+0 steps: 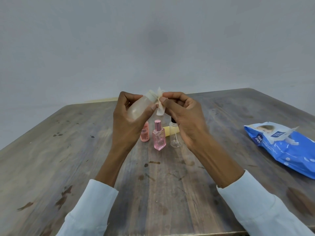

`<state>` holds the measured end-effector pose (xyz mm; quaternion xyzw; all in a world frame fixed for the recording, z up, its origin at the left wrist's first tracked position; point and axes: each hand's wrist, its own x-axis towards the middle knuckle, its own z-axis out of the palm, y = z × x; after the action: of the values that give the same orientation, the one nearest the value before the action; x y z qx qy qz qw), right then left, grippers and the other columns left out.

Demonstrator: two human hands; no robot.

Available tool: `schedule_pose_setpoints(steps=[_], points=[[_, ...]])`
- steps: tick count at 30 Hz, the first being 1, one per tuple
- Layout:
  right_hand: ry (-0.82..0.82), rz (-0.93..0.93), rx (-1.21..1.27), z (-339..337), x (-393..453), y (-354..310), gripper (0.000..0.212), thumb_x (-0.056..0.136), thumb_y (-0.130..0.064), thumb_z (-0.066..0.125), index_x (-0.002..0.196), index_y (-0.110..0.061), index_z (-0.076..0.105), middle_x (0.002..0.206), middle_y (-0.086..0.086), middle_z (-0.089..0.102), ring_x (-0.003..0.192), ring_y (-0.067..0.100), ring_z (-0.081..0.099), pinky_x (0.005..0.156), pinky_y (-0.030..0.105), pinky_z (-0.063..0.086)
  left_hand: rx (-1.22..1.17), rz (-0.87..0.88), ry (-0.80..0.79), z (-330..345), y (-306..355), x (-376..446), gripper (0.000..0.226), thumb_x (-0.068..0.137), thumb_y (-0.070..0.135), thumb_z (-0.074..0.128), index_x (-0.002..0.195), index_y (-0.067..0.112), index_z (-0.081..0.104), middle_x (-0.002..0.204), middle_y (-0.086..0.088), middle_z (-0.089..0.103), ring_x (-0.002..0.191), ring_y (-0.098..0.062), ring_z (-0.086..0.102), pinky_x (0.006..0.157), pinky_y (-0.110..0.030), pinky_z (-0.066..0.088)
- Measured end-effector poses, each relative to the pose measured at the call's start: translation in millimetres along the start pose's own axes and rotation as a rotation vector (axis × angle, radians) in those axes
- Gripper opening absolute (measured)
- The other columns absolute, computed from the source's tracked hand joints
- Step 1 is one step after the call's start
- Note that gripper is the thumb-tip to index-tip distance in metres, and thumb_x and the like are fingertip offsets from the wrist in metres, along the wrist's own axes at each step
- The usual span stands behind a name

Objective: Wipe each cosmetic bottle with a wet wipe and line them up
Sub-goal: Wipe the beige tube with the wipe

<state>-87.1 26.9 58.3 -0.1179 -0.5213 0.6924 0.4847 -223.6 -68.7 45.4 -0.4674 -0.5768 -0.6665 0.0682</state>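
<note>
Wiping is the step in hand: your left hand [129, 116] has its grip wrapped round a frosted white bottle [141, 106], held tilted above the bench [68, 150], while your right hand [184, 116] pinches a crumpled wet wipe [160, 103] against its capped neck. Next, I judge, you need to work the wipe down the body, then stand the bottle beside the row. Count five bottles: this one, a peach bottle [144, 132], a pink perfume bottle [159, 137], a clear spray bottle [175, 137] and a yellow one lying behind [167, 130], plus one blue wipes pack [286, 147].
</note>
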Motion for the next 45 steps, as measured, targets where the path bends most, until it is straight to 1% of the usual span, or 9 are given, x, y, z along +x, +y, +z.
schedule_pose_setpoints(steps=[7,10,18,26,29,35,38,41,45], points=[[0.031,-0.673,-0.766,9.8,-7.8,3.0,0.014,0.089,0.003,0.078,0.093,-0.01,0.074,0.09,-0.003,0.072,0.084,0.013,0.071,0.077,0.032,0.061,0.129,0.093,-0.026,4.6,-3.6,-3.8,0.04,0.083,0.021,0.091,0.11,0.017,0.063,0.105,0.007,0.069,0.098,-0.016,0.066,0.083,-0.027,0.053],[0.007,-0.8,-0.946,11.9,-8.2,12.5,0.016,0.088,0.006,0.074,0.094,-0.008,0.073,0.094,-0.002,0.071,0.087,0.012,0.067,0.076,0.033,0.057,0.212,0.151,-0.094,6.7,-7.8,-6.7,0.04,0.082,0.019,0.091,0.109,0.016,0.062,0.1,0.008,0.067,0.09,-0.015,0.064,0.076,-0.035,0.055],[0.138,-0.773,-1.042,-0.3,3.2,6.2,0.014,0.091,0.0,0.074,0.096,-0.013,0.071,0.095,-0.005,0.07,0.091,0.017,0.062,0.079,0.035,0.053,0.251,0.228,-0.099,9.2,-8.0,-9.0,0.047,0.077,0.026,0.096,0.108,0.019,0.062,0.104,0.011,0.067,0.089,-0.014,0.06,0.073,-0.039,0.053],[-0.071,-0.851,-0.914,18.7,-14.9,13.1,0.016,0.089,0.006,0.075,0.098,-0.007,0.073,0.097,0.001,0.07,0.089,0.016,0.067,0.075,0.036,0.058,0.152,0.156,0.045,10.6,-2.0,-8.3,0.053,0.085,0.012,0.085,0.118,0.017,0.044,0.1,0.004,0.062,0.084,-0.011,0.063,0.069,-0.025,0.052],[-0.149,-0.853,-0.931,23.6,-21.5,15.5,0.015,0.09,0.005,0.076,0.1,-0.006,0.073,0.1,0.003,0.07,0.091,0.017,0.069,0.076,0.038,0.059,0.108,0.156,0.062,12.5,-2.3,-8.0,0.058,0.09,0.008,0.078,0.128,0.012,0.034,0.095,-0.003,0.065,0.08,-0.017,0.067,0.067,-0.035,0.054],[0.056,-0.817,-0.921,14.4,-12.5,12.0,0.014,0.089,0.005,0.075,0.096,-0.007,0.07,0.094,-0.001,0.069,0.087,0.015,0.065,0.077,0.036,0.055,0.097,0.172,0.053,15.9,-1.5,-9.7,0.077,0.084,0.011,0.088,0.139,0.012,0.033,0.092,-0.003,0.064,0.076,-0.017,0.064,0.069,-0.025,0.052],[-0.08,-0.853,-0.915,22.2,-20.8,14.6,0.013,0.091,0.003,0.074,0.101,-0.006,0.071,0.098,0.002,0.071,0.09,0.019,0.068,0.077,0.038,0.057,0.125,0.18,0.062,14.4,-5.0,-9.6,0.074,0.088,0.013,0.077,0.145,0.014,0.03,0.087,-0.005,0.062,0.072,-0.017,0.063,0.064,-0.033,0.051],[-0.201,-0.896,-0.937,27.7,-25.0,17.7,0.015,0.091,0.002,0.077,0.104,-0.004,0.072,0.1,0.005,0.073,0.091,0.021,0.069,0.078,0.039,0.059,0.166,0.228,0.065,10.9,-7.2,-9.9,0.077,0.09,0.014,0.069,0.152,0.01,0.024,0.083,-0.005,0.062,0.071,-0.016,0.064,0.063,-0.025,0.05],[-0.023,-0.781,-0.889,17.4,-13.8,15.1,0.011,0.093,-0.003,0.075,0.101,-0.008,0.069,0.095,-0.001,0.071,0.087,0.02,0.07,0.076,0.043,0.059,0.123,0.18,0.078,14.9,-3.1,-8.8,0.088,0.089,0.015,0.084,0.154,0.015,0.025,0.087,-0.004,0.062,0.076,-0.02,0.064,0.065,-0.027,0.05]])
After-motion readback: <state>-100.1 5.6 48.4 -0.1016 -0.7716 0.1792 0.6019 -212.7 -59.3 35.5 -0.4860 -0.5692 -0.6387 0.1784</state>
